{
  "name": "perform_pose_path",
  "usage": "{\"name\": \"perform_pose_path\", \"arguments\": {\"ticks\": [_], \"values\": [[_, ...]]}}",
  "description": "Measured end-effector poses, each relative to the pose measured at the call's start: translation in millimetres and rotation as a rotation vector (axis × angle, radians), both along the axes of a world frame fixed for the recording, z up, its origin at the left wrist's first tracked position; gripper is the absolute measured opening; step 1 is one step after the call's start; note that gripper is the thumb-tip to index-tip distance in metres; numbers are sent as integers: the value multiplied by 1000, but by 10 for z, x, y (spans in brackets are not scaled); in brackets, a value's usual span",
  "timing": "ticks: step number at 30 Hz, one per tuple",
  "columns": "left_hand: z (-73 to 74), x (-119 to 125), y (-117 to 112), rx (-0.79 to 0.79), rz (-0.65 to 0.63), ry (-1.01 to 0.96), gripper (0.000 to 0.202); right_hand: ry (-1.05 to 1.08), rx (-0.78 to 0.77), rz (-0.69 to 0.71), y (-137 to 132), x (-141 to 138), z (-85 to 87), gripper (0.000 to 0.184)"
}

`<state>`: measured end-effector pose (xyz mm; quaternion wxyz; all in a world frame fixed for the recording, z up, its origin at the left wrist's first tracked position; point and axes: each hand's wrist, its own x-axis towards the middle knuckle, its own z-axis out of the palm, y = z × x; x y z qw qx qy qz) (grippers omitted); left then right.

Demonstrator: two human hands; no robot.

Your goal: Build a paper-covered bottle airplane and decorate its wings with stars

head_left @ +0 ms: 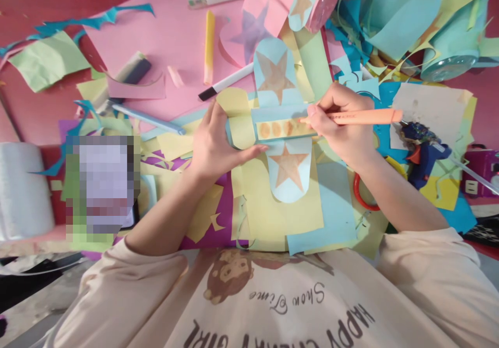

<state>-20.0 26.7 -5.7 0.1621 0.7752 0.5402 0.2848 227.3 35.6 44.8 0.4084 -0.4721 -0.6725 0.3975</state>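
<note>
A light blue paper piece point(277, 129) with two orange stars and a yellow strip of orange dots lies in the middle of the table. My left hand point(213, 141) lies flat on its left end, fingers stretched out, pressing the yellow paper there. My right hand point(340, 124) is closed around an orange marker point(364, 116), whose tip touches the right end of the dotted strip point(281, 128).
Coloured paper sheets and scraps cover the red table. A black-tipped white marker point(226, 82), a yellow stick point(209, 46) and a blue pen point(148, 119) lie behind. A blue glue gun point(423, 153) and red-handled scissors point(360, 194) sit right. A white roll point(21, 189) stands far left.
</note>
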Motion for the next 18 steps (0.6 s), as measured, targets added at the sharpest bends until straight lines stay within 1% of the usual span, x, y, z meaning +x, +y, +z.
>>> {"name": "perform_pose_path", "arguments": {"ticks": [2, 4, 8, 12, 18], "values": [[-13, -8, 6, 19, -5, -2, 86, -45, 83, -34, -8, -2, 2, 38], [-44, -25, 20, 52, -25, -23, 88, -76, 125, -34, -14, 1, 4, 38], [-99, -52, 45, 112, -63, -78, 91, -115, 122, -2, -18, 10, 14, 39], [-95, -53, 42, 84, -51, -98, 91, -133, 108, 14, -16, 7, 25, 41], [-98, -71, 46, 63, -84, -98, 91, -160, 109, 22, -6, -15, 63, 45]]}}
